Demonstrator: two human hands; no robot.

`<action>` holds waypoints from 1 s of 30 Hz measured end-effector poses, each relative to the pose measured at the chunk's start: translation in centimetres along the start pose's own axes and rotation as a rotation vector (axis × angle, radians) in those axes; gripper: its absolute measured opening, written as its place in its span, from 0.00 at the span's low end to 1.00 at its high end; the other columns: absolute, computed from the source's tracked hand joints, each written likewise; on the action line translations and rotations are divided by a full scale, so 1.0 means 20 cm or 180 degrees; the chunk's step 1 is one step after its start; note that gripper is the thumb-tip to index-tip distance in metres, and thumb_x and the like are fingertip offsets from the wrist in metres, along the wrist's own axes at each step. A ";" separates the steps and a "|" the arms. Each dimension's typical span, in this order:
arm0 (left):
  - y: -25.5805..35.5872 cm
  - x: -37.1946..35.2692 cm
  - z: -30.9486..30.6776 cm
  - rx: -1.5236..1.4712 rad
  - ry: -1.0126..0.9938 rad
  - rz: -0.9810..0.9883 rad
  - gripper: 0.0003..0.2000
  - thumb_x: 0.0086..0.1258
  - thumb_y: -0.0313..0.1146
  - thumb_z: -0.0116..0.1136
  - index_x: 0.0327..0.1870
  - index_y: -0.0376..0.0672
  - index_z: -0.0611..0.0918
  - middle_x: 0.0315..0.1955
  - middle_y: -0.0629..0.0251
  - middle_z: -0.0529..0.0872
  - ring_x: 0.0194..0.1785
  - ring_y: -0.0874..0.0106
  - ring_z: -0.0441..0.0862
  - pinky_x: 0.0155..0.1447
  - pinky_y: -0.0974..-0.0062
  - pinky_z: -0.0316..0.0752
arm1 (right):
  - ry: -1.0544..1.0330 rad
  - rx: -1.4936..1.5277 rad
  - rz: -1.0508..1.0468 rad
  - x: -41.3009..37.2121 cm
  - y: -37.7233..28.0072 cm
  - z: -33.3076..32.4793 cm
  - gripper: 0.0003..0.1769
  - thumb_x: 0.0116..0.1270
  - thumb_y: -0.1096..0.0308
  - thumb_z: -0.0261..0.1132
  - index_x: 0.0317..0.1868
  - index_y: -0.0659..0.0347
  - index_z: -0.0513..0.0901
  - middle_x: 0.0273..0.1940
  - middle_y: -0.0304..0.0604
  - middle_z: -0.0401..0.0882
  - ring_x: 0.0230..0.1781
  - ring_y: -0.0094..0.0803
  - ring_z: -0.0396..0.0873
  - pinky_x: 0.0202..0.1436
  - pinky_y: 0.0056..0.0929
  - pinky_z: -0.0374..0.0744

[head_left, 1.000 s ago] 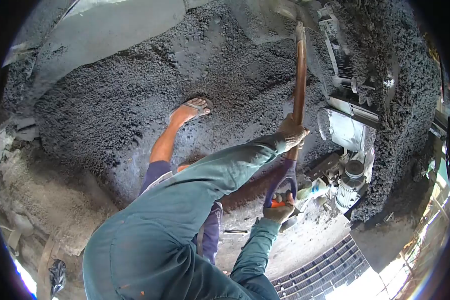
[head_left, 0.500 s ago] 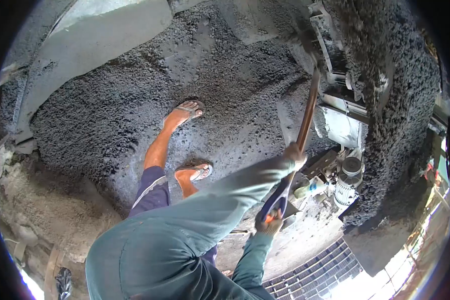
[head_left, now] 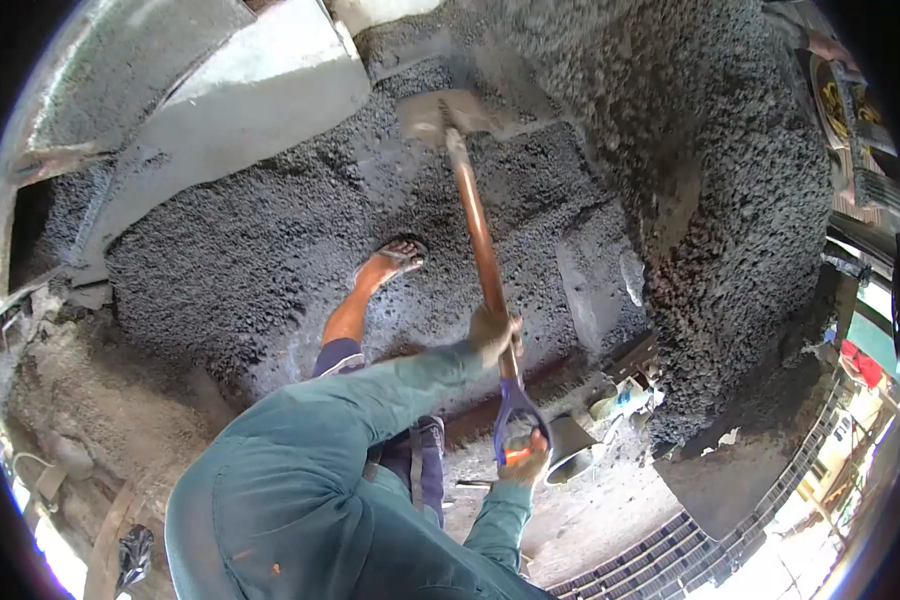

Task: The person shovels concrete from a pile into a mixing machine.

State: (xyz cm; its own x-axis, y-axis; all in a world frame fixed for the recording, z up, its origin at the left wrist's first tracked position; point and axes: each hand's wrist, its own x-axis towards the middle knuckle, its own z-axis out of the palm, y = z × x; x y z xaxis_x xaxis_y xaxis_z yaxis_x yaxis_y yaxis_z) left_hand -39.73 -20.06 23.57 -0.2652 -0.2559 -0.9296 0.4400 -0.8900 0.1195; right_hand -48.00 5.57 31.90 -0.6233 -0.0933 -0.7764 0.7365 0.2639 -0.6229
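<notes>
A shovel (head_left: pixel 481 235) with a wooden shaft and a purple D-shaped handle reaches away from me. My left hand (head_left: pixel 494 337) is wrapped round the lower part of the shaft. At the end, my right hand (head_left: pixel 530 462) grips the D-handle by its orange crossbar. The grey blade (head_left: pixel 440 113), slightly blurred, is over the dark crumbly material (head_left: pixel 240 260) spread on the floor. My sandalled foot (head_left: pixel 395 258) stands on this material, left of the shaft.
A large mound-like mass of grey material (head_left: pixel 740 190) rises at the right. Pale slabs (head_left: pixel 280 110) border the floor at upper left. A metal funnel-shaped piece (head_left: pixel 570 450) lies near my right hand. Rows of dark blocks (head_left: pixel 660 560) are at the bottom, and rough earth (head_left: pixel 130 400) is at left.
The shovel has swung left, its blade moving from beside the machinery at the right to the upper middle. Both hands moved left with it, still gripping. The view has shifted too.
</notes>
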 end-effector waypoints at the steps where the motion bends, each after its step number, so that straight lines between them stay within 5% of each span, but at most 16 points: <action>1: 0.12 0.10 0.00 -0.0133 -0.0128 0.0057 0.10 0.67 0.22 0.58 0.43 0.41 0.69 0.22 0.59 0.75 0.18 0.63 0.77 0.21 0.56 0.77 | 0.0300 0.0435 0.0039 0.03 -0.05 0.22 0.05 0.66 0.66 0.64 0.38 0.57 0.79 0.28 0.39 0.76 0.21 0.31 0.72 0.24 0.36 0.75; 3: 0.49 0.17 0.05 -0.0465 -0.0457 0.0050 0.08 0.68 0.25 0.58 0.41 0.40 0.71 0.22 0.58 0.76 0.21 0.62 0.79 0.23 0.55 0.77 | 0.0153 -0.0093 -0.0043 -0.13 -0.24 0.83 0.04 0.67 0.72 0.61 0.41 0.59 0.78 0.31 0.41 0.76 0.23 0.32 0.73 0.25 0.39 0.77; 5: 0.86 0.27 0.04 -0.0094 -0.0608 0.0804 0.07 0.67 0.26 0.59 0.41 0.37 0.74 0.24 0.57 0.77 0.25 0.61 0.81 0.25 0.57 0.78 | -0.0415 -0.0015 -0.0024 -0.05 -0.25 1.18 0.05 0.66 0.75 0.61 0.41 0.61 0.77 0.28 0.41 0.74 0.22 0.32 0.72 0.25 0.39 0.77; 8: 1.10 0.49 0.07 0.0724 0.0281 0.0417 0.06 0.65 0.25 0.58 0.39 0.34 0.76 0.26 0.56 0.79 0.28 0.60 0.83 0.29 0.58 0.79 | -0.0555 -0.0491 -0.0040 0.06 -0.24 1.35 0.08 0.66 0.71 0.68 0.34 0.59 0.75 0.25 0.38 0.71 0.24 0.31 0.72 0.26 0.35 0.76; 10: 0.98 0.53 0.02 0.1066 0.0382 0.0358 0.08 0.63 0.27 0.59 0.39 0.33 0.77 0.27 0.55 0.80 0.29 0.57 0.84 0.31 0.57 0.79 | -0.0534 -0.0540 0.0082 0.03 -0.19 1.16 0.10 0.65 0.71 0.69 0.32 0.58 0.74 0.24 0.37 0.71 0.23 0.31 0.72 0.26 0.35 0.75; 12: 0.74 0.64 0.00 0.1594 0.1153 0.0777 0.12 0.60 0.31 0.61 0.39 0.31 0.78 0.29 0.53 0.83 0.31 0.54 0.84 0.35 0.55 0.79 | -0.0749 -0.0633 -0.0196 -0.05 -0.12 0.98 0.10 0.66 0.70 0.69 0.31 0.56 0.74 0.24 0.36 0.71 0.23 0.30 0.71 0.27 0.35 0.75; 14: 0.30 0.46 -0.03 0.2370 0.1230 0.1291 0.15 0.60 0.33 0.62 0.41 0.30 0.79 0.31 0.51 0.85 0.33 0.57 0.85 0.36 0.56 0.79 | -0.0601 0.0489 0.0406 -0.21 -0.17 0.66 0.09 0.66 0.69 0.69 0.32 0.55 0.75 0.24 0.36 0.71 0.23 0.29 0.71 0.27 0.34 0.75; 15: 0.19 0.34 0.02 0.2003 0.1304 0.1380 0.15 0.59 0.35 0.62 0.41 0.30 0.80 0.31 0.50 0.86 0.34 0.59 0.86 0.37 0.60 0.79 | 0.0043 0.0162 0.0475 -0.34 -0.26 0.64 0.09 0.66 0.69 0.69 0.32 0.54 0.75 0.23 0.35 0.70 0.22 0.28 0.71 0.27 0.34 0.75; 20: -0.11 0.05 0.05 0.1866 0.0655 -0.0142 0.13 0.59 0.33 0.66 0.40 0.37 0.80 0.30 0.56 0.83 0.34 0.58 0.85 0.36 0.57 0.80 | 0.0124 0.0291 0.0344 -0.61 -0.33 0.23 0.12 0.66 0.66 0.69 0.31 0.53 0.72 0.22 0.34 0.68 0.21 0.27 0.71 0.27 0.34 0.76; 24: -0.08 -0.25 0.06 0.1496 0.0098 -0.0803 0.07 0.61 0.27 0.64 0.37 0.40 0.78 0.28 0.58 0.77 0.29 0.59 0.82 0.34 0.56 0.80 | 0.0244 0.0199 -0.0323 -0.90 -0.34 0.27 0.10 0.67 0.67 0.68 0.33 0.57 0.74 0.23 0.35 0.68 0.19 0.28 0.71 0.26 0.35 0.77; 26: -0.09 -0.27 -0.06 0.0406 -0.0531 -0.1101 0.06 0.64 0.24 0.61 0.36 0.41 0.75 0.26 0.58 0.74 0.26 0.57 0.78 0.35 0.49 0.78 | 0.0544 -0.0623 -0.1036 -1.12 -0.38 0.39 0.12 0.68 0.66 0.68 0.41 0.65 0.77 0.25 0.39 0.71 0.19 0.29 0.73 0.24 0.31 0.77; 27: 0.01 -0.36 -0.13 0.0054 -0.1079 -0.1315 0.05 0.66 0.24 0.56 0.37 0.39 0.73 0.25 0.56 0.74 0.27 0.56 0.78 0.36 0.47 0.76 | 0.0314 -0.1140 -0.1462 -1.23 -0.40 0.42 0.14 0.69 0.66 0.68 0.47 0.67 0.79 0.28 0.40 0.76 0.20 0.29 0.75 0.23 0.29 0.77; 30: 0.39 -0.44 -0.27 -0.0483 -0.0834 -0.2017 0.12 0.66 0.30 0.62 0.43 0.44 0.70 0.33 0.56 0.72 0.33 0.57 0.77 0.44 0.44 0.76 | -0.0950 -0.1919 -0.2678 -1.37 -0.37 0.29 0.17 0.68 0.65 0.68 0.51 0.69 0.79 0.33 0.44 0.81 0.25 0.29 0.78 0.28 0.30 0.79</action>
State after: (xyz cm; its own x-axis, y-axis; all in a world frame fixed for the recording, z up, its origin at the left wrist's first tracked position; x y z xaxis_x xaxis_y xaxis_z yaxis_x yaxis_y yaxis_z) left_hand -29.19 -22.75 30.86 -0.6999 0.1953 -0.6870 0.2420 -0.8402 -0.4853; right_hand -34.81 0.68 57.19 -0.7198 -0.6747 -0.1635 -0.2007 0.4277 -0.8814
